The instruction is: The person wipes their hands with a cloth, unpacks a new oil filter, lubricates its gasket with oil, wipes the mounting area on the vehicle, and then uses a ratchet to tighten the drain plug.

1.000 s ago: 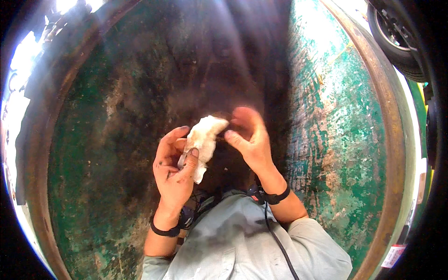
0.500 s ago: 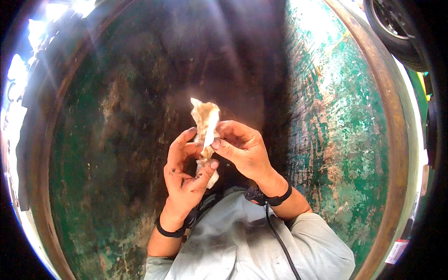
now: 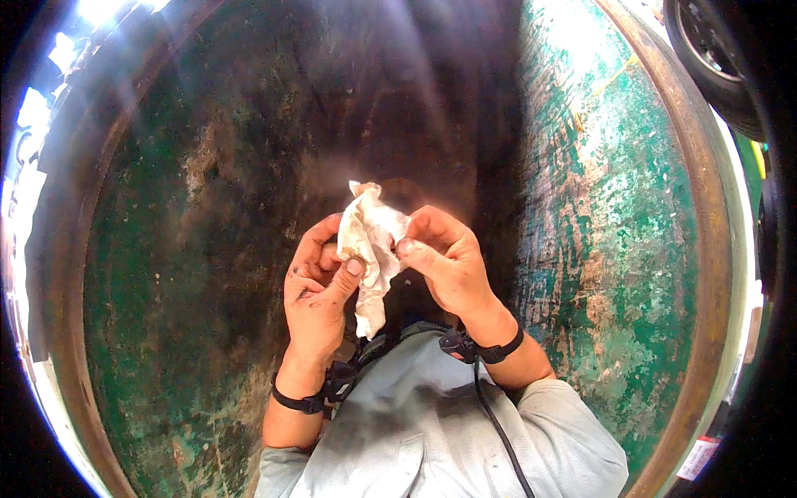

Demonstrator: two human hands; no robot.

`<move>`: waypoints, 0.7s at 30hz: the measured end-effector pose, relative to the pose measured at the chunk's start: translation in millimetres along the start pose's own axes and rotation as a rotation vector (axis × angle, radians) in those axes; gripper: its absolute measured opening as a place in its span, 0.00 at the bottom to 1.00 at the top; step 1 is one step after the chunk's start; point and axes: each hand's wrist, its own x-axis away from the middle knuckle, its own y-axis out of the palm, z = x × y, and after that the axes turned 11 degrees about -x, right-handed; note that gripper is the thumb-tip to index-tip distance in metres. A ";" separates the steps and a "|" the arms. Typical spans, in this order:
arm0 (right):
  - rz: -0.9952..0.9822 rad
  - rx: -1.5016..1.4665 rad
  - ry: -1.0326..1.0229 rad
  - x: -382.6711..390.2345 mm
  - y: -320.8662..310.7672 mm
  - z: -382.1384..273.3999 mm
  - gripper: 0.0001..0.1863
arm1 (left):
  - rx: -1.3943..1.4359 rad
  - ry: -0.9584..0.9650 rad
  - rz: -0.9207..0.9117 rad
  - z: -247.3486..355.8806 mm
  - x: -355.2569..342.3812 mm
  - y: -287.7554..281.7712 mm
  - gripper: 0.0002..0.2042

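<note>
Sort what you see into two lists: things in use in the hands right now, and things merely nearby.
In use:
- rag, crumpled, off-white
- left hand, thumb pressed on the rag
- right hand, fingers pinching the rag's other side

Merely nearby:
- green drum, worn paint, rusty rim
- tyre, top right, outside the drum

One small label (image 3: 699, 457) shows at the lower right of the frame, just outside the rusty rim of the green drum (image 3: 631, 274): a tilted rectangular strip, white with a red band. Its print is too small to tell.
</note>
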 end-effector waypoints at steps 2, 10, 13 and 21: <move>0.049 -0.025 0.014 0.6 -2.9 3.8 0.05 | 0.070 0.003 0.041 3.8 -1.9 2.4 0.24; 0.013 0.106 -0.007 5.1 15.9 8.5 0.20 | 0.124 -0.004 -0.020 -1.2 -5.9 -8.2 0.27; 0.092 -0.062 0.015 -3.2 1.3 12.2 0.16 | 0.315 -0.085 0.028 5.9 -7.1 -13.3 0.26; -0.061 0.047 -0.139 -4.3 7.8 14.5 0.50 | 0.369 -0.150 0.052 -2.8 -16.7 -23.0 0.22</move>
